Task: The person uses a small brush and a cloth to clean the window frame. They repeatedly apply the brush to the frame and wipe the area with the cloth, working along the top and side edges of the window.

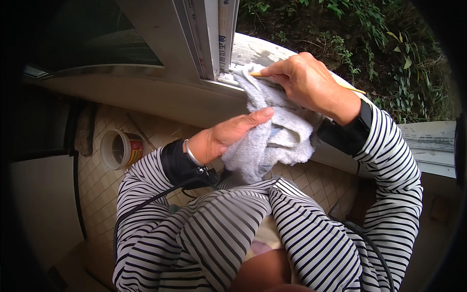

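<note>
A bunched, pale grey terry cloth (262, 146) hangs in front of me at the window sill. My left hand (233, 133) grips its left side, thumb on top. In my right hand (306, 82) is a thin yellowish stick (355, 89), pinched between thumb and fingers. One end of the stick presses into the upper fold of the cloth; the other sticks out past my wrist. This upper fold lies at the window track (228, 78), beside the foot of the upright frame (213, 36). The cloth hides part of the track.
A white plastic bucket (113, 149) with a red label stands on the tiled floor (98, 189) at left. A sliding pane with mesh (120, 40) fills the upper left. Outside the sill (255, 49) grow plants (350, 47). Black cables (146, 200) run along both my arms.
</note>
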The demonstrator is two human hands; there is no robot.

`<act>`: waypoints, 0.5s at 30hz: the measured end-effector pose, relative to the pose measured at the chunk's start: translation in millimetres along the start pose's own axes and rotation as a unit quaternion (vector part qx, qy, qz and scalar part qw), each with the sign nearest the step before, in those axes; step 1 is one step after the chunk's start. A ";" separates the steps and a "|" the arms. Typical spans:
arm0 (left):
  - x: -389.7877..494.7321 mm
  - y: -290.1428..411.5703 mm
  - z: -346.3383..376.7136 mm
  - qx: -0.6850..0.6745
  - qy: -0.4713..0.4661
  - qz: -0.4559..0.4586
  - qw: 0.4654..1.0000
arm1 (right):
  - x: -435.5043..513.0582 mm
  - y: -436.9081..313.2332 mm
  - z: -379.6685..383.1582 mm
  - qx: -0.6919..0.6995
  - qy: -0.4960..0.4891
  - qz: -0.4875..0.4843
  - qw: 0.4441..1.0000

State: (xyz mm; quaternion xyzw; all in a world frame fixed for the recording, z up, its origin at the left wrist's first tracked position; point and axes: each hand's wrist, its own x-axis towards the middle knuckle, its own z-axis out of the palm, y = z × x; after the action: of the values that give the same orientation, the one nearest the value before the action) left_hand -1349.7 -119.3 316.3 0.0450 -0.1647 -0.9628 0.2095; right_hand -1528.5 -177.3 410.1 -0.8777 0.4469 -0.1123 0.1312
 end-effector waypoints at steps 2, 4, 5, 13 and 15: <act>-9.8 4.3 -2.5 0.037 0.026 0.029 0.999 | 6.4 4.9 3.3 0.006 -0.010 -0.018 1.000; -16.8 6.7 -4.4 0.077 0.052 0.002 0.996 | 9.8 5.8 5.4 0.021 0.015 -0.010 1.000; -18.8 6.9 -4.8 0.089 0.036 -0.002 0.995 | 7.5 5.5 0.7 0.065 0.031 -0.040 0.997; -21.9 13.6 -4.6 0.151 0.028 -0.017 0.988 | 22.7 -22.3 -30.2 -0.106 -0.107 -0.003 0.989; -22.0 13.8 -5.0 0.193 0.027 -0.006 0.981 | 19.1 -20.4 -31.4 -0.077 -0.127 0.037 0.988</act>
State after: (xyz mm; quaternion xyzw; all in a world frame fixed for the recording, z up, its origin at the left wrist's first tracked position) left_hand -1323.6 -123.4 316.7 0.1119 -0.3413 -0.9126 0.1953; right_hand -1512.0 -185.4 447.9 -0.8751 0.4664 0.0399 0.1229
